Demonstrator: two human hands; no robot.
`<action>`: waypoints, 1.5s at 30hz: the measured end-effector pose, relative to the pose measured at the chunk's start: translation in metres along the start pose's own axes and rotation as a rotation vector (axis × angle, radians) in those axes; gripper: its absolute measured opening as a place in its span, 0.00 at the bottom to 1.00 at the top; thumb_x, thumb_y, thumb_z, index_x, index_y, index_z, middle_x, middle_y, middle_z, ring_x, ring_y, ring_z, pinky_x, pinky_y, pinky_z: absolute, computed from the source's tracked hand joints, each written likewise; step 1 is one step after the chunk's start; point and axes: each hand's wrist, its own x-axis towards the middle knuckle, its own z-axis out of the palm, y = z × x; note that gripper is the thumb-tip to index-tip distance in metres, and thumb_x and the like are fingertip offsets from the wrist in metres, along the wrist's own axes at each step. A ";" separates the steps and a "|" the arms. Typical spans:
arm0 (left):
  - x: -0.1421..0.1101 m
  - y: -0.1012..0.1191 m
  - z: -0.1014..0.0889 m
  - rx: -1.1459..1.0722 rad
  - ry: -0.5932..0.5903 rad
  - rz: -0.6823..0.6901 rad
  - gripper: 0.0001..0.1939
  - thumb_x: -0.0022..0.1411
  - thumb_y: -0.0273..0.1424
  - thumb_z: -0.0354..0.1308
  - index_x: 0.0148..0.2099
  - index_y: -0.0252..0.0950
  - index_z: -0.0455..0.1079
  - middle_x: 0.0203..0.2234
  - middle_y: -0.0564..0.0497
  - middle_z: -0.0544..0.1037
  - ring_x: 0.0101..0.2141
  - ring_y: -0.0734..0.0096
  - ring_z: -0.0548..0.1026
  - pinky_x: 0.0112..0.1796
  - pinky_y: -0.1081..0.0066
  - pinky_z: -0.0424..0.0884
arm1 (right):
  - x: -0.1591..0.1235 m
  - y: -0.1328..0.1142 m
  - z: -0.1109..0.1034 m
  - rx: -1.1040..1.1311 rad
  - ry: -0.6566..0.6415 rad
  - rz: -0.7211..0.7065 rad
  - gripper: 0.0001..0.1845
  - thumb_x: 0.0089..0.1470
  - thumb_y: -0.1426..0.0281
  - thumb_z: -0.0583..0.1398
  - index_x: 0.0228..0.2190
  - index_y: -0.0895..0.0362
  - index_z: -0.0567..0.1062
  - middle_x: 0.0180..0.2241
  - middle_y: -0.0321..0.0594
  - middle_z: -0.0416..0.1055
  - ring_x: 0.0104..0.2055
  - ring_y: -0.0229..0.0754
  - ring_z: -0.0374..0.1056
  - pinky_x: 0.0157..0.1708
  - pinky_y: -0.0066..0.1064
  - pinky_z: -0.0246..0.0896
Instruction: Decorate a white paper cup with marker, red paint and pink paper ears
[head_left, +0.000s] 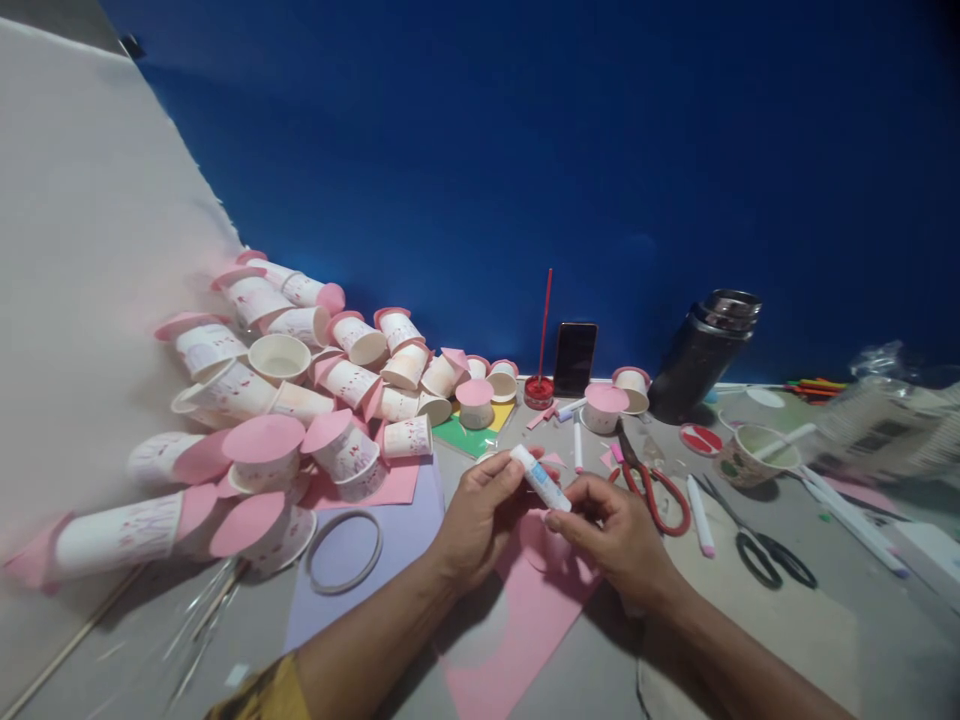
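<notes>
Both my hands meet over a pink paper sheet on the table. My left hand is closed around the upper end of a white glue stick. The fingers of my right hand pinch its lower end. The stick slants between the two hands, just above the pink sheet. A pile of paper cups with pink lids lies to the left.
Red-handled scissors and black scissors lie to the right, with white markers. A dark steel flask, a phone and a red pot with a stick stand by the blue wall. A tape ring lies on lilac paper.
</notes>
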 end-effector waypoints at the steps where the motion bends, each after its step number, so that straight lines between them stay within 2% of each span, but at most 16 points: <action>1: 0.000 0.000 0.000 -0.007 0.007 -0.001 0.22 0.51 0.40 0.79 0.44 0.33 0.83 0.33 0.44 0.86 0.35 0.65 0.81 0.43 0.67 0.75 | 0.000 0.000 0.000 -0.037 0.009 -0.029 0.18 0.50 0.55 0.71 0.25 0.55 0.75 0.20 0.33 0.69 0.23 0.38 0.62 0.23 0.30 0.54; 7: 0.000 0.000 -0.001 -0.013 0.032 -0.009 0.21 0.53 0.38 0.77 0.47 0.32 0.81 0.36 0.43 0.86 0.35 0.62 0.83 0.43 0.64 0.76 | 0.000 0.003 -0.001 -0.262 0.112 -0.260 0.15 0.53 0.58 0.70 0.26 0.53 0.76 0.20 0.34 0.72 0.21 0.38 0.63 0.23 0.31 0.54; 12: 0.000 0.001 0.000 0.001 0.027 -0.019 0.20 0.53 0.37 0.77 0.45 0.32 0.81 0.36 0.42 0.87 0.37 0.58 0.84 0.43 0.63 0.77 | -0.001 0.005 -0.001 -0.409 0.176 -0.423 0.14 0.56 0.59 0.69 0.26 0.53 0.77 0.20 0.35 0.73 0.20 0.38 0.65 0.23 0.31 0.55; 20: 0.000 0.001 -0.001 0.002 -0.014 -0.022 0.18 0.54 0.36 0.75 0.44 0.32 0.81 0.38 0.41 0.87 0.38 0.55 0.85 0.45 0.60 0.78 | -0.004 0.009 0.000 -0.515 0.225 -0.551 0.14 0.60 0.60 0.67 0.27 0.54 0.76 0.22 0.38 0.76 0.22 0.39 0.69 0.26 0.31 0.57; 27: -0.001 0.001 -0.001 0.013 0.010 -0.011 0.16 0.53 0.36 0.74 0.42 0.32 0.82 0.37 0.41 0.86 0.39 0.55 0.84 0.49 0.57 0.77 | -0.006 0.012 0.002 -0.589 0.225 -0.594 0.13 0.60 0.60 0.68 0.27 0.54 0.77 0.23 0.39 0.77 0.23 0.40 0.70 0.27 0.32 0.57; 32: -0.001 0.001 -0.001 -0.014 0.014 -0.016 0.15 0.51 0.35 0.74 0.40 0.32 0.83 0.34 0.43 0.87 0.37 0.57 0.84 0.44 0.62 0.78 | -0.007 0.011 0.003 -0.640 0.226 -0.634 0.14 0.61 0.61 0.66 0.27 0.54 0.76 0.23 0.39 0.77 0.23 0.39 0.69 0.26 0.32 0.57; 38: -0.001 0.001 0.000 -0.030 0.037 -0.030 0.15 0.48 0.34 0.76 0.37 0.31 0.83 0.31 0.44 0.86 0.32 0.59 0.84 0.40 0.63 0.79 | -0.008 0.006 0.006 -0.647 0.230 -0.677 0.13 0.59 0.64 0.67 0.26 0.55 0.75 0.20 0.35 0.73 0.21 0.37 0.67 0.25 0.30 0.56; 41: -0.001 0.001 0.001 -0.018 0.040 -0.034 0.18 0.49 0.36 0.77 0.40 0.31 0.83 0.31 0.44 0.86 0.33 0.60 0.84 0.40 0.65 0.79 | -0.008 0.004 0.005 -0.597 0.212 -0.616 0.13 0.58 0.64 0.67 0.26 0.55 0.74 0.20 0.34 0.73 0.20 0.36 0.67 0.24 0.28 0.57; 45: 0.000 0.002 0.003 0.012 0.048 -0.028 0.20 0.48 0.37 0.79 0.41 0.31 0.83 0.32 0.45 0.86 0.32 0.65 0.83 0.38 0.69 0.78 | -0.007 0.002 0.003 -0.490 0.133 -0.430 0.13 0.57 0.64 0.66 0.25 0.54 0.72 0.18 0.31 0.72 0.19 0.35 0.66 0.21 0.26 0.57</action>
